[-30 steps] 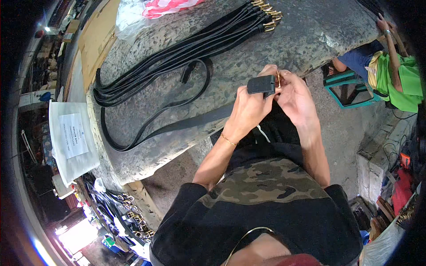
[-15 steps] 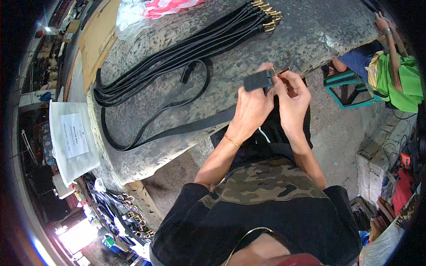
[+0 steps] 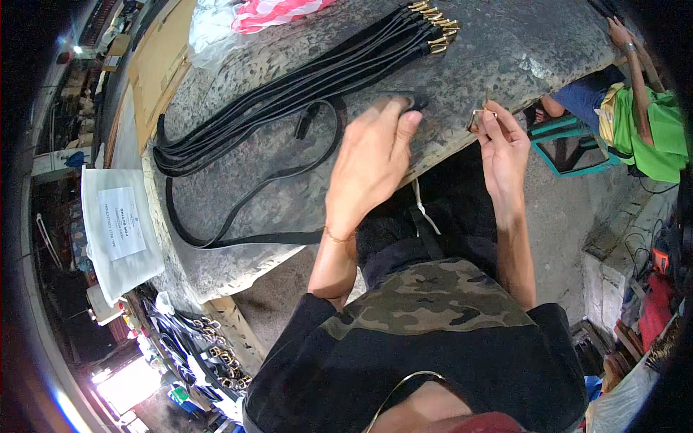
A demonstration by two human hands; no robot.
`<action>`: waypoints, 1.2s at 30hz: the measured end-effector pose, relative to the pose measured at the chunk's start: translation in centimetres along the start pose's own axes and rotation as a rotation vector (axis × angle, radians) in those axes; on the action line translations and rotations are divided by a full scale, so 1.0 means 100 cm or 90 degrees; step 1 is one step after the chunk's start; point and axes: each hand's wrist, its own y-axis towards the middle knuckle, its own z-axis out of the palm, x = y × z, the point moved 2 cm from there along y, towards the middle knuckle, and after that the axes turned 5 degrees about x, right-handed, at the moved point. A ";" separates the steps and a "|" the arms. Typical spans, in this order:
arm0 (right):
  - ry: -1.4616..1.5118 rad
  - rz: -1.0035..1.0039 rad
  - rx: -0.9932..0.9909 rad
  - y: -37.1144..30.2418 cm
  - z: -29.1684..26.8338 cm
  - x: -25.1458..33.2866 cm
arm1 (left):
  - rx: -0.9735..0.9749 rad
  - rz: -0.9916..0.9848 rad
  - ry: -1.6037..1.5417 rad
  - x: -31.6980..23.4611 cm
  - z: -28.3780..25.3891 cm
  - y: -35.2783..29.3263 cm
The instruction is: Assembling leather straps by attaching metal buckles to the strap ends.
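In my right hand (image 3: 503,155), a small gold-coloured buckle (image 3: 474,119) is pinched between thumb and fingers, with its thin prong pointing up. My left hand (image 3: 372,155) is closed on the end of a black belt strap (image 3: 278,238). A dark, blurred bit of the strap shows past the fingertips, and the hand and wrist hide the part behind them. From there the strap loops leftward over the table and curls back to a loose end. Buckle and strap are apart. Above the loop lies a bundle of black belts (image 3: 289,79) with gold buckles at its far right end.
The worn, mottled table (image 3: 498,43) carries a white and pink plastic bag (image 3: 278,11) at its far side. A labelled white packet (image 3: 121,224) stands at the left edge. Another person in green (image 3: 653,123) sits at the right by a teal stool (image 3: 567,144). More belts (image 3: 195,346) hang lower left.
My hands have moved apart, the left one leftward with the strap end. The buckle has stayed in my right hand, which has shifted slightly right.
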 end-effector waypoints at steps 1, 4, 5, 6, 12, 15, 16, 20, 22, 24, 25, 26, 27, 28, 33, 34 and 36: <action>0.001 0.016 0.028 0.002 -0.006 -0.001 | 0.000 0.000 -0.002 0.002 -0.002 0.000; 0.001 0.052 0.065 0.001 -0.014 -0.005 | -0.033 -0.196 -0.049 -0.006 -0.016 0.006; 0.001 0.075 0.083 0.000 -0.013 -0.007 | -0.050 -0.244 -0.029 -0.009 -0.021 0.007; 0.004 0.077 0.083 0.000 -0.014 -0.010 | -0.102 -0.224 -0.028 -0.012 -0.023 0.006; 0.003 0.107 0.163 0.002 -0.005 0.000 | -0.001 -0.113 -0.058 -0.029 -0.026 0.013; -0.128 0.144 0.289 0.002 0.007 0.016 | 0.227 -0.022 -0.249 -0.027 -0.022 0.020; -0.111 0.129 0.347 0.002 0.015 0.022 | 0.303 0.008 -0.311 -0.026 -0.021 0.022; -0.123 0.114 0.443 -0.001 0.032 0.041 | 0.458 0.027 -0.408 -0.012 -0.015 0.025; -0.154 0.108 0.466 -0.002 0.034 0.045 | 0.503 0.017 -0.417 -0.011 -0.013 0.027; -0.163 0.066 0.503 -0.004 0.037 0.046 | 0.574 0.018 -0.441 -0.012 -0.013 0.025; -0.162 0.067 0.504 -0.005 0.038 0.048 | 0.573 0.015 -0.441 -0.012 -0.015 0.023; -0.126 0.151 0.507 -0.006 0.038 0.051 | 0.551 -0.023 -0.505 -0.011 -0.015 0.022; -0.089 0.233 0.507 -0.007 0.038 0.052 | 0.529 -0.062 -0.569 -0.011 -0.016 0.021; -0.091 0.234 0.505 -0.007 0.037 0.050 | 0.518 -0.066 -0.591 -0.009 -0.015 0.019; -0.066 0.288 0.583 -0.008 0.040 0.045 | 0.493 0.032 -0.572 0.003 -0.013 0.017; -0.065 0.289 0.584 -0.007 0.038 0.044 | 0.495 0.057 -0.559 0.005 -0.015 0.019; 0.059 0.326 0.599 -0.008 0.034 0.042 | 0.499 0.085 -0.548 0.008 -0.015 0.021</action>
